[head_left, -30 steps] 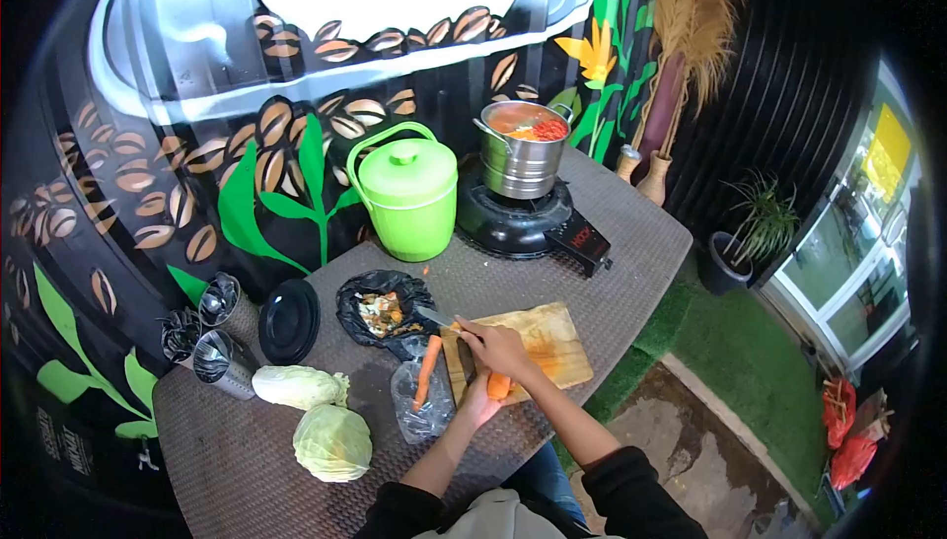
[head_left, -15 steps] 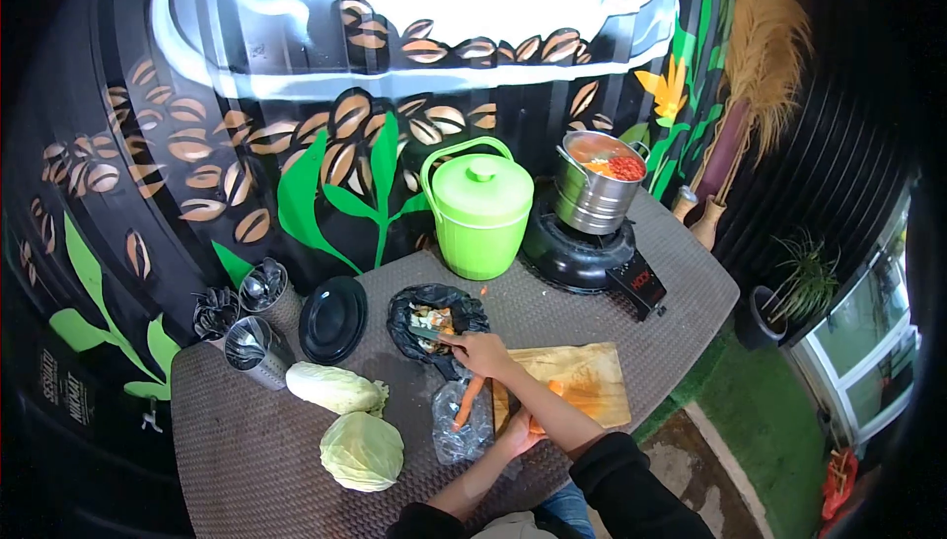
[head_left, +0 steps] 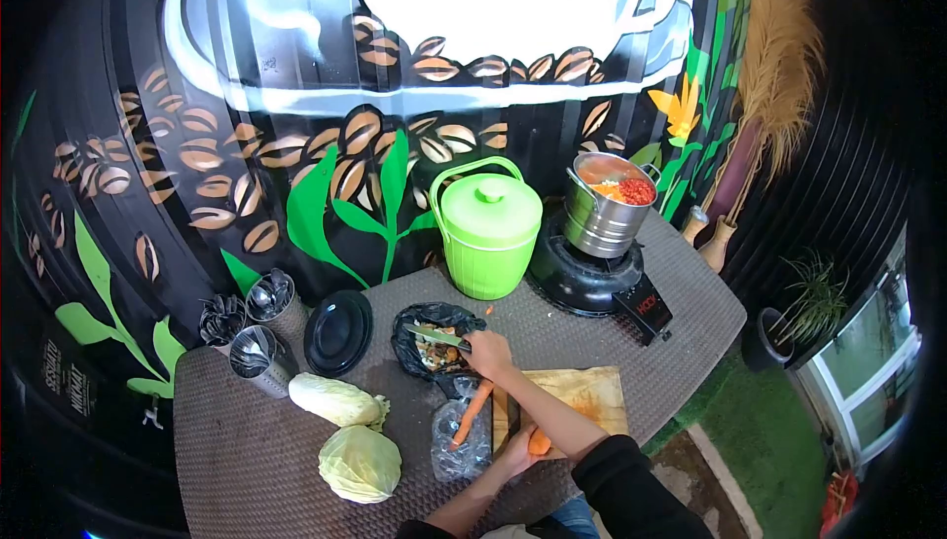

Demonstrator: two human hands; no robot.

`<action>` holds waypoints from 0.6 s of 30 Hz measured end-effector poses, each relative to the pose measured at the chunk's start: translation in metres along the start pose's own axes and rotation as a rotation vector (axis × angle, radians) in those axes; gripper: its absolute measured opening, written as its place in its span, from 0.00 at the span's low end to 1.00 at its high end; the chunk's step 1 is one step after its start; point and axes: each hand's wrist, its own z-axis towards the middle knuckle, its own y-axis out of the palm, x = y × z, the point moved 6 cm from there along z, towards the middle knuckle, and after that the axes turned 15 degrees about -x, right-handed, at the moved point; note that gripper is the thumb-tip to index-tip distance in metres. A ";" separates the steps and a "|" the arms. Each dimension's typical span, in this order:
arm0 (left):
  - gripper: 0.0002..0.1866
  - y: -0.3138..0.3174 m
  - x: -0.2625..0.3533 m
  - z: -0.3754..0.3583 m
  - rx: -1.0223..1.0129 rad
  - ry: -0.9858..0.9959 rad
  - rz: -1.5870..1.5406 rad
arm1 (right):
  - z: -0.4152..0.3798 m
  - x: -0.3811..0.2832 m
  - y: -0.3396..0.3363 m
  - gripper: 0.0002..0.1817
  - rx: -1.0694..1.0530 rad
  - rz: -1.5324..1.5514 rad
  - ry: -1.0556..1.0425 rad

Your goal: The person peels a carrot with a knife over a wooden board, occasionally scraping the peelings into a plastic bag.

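My right hand (head_left: 488, 353) is closed around a knife (head_left: 434, 336), whose blade reaches left over a black plastic bag (head_left: 405, 353) of food scraps. My left hand (head_left: 517, 452) is closed on a carrot piece (head_left: 539, 441) at the lower left edge of the wooden cutting board (head_left: 602, 396). Orange bits and stains mark the board's surface. Left of it, a long carrot (head_left: 472, 415) lies on a clear plastic bag (head_left: 449, 462). My right forearm crosses over the board and hides part of it.
A cabbage (head_left: 359, 464) and a napa cabbage (head_left: 333, 400) sit on the left. Cutlery holders (head_left: 261, 366) and a black lid (head_left: 337, 332) stand behind them. Towards the back are a green lidded bucket (head_left: 490, 243) and a pot (head_left: 604, 223) on a stove (head_left: 582, 278).
The knife blade shows more fully over the scrap bag, at a different angle. An orange piece seen on the board earlier no longer shows there. The whole view has shifted slightly.
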 end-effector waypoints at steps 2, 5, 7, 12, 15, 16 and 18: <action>0.18 0.005 0.003 0.001 0.034 0.015 -0.014 | -0.001 -0.001 -0.007 0.17 -0.018 0.021 0.016; 0.18 0.013 0.005 -0.004 0.106 0.005 -0.006 | -0.015 -0.001 -0.013 0.19 -0.013 0.051 0.049; 0.18 0.021 0.010 -0.005 0.171 0.027 -0.044 | -0.022 0.008 -0.014 0.23 0.085 0.116 0.025; 0.21 0.017 0.009 0.002 -0.059 0.022 0.024 | -0.103 0.041 -0.033 0.23 0.237 0.358 0.015; 0.20 0.042 0.019 -0.004 0.018 0.084 0.052 | -0.167 0.070 -0.038 0.25 0.334 0.525 -0.022; 0.21 0.044 0.020 -0.003 0.009 0.096 0.067 | -0.185 0.083 -0.035 0.25 0.341 0.521 -0.013; 0.22 0.052 0.020 -0.005 0.000 0.087 0.062 | -0.222 0.110 -0.021 0.23 0.345 0.602 0.121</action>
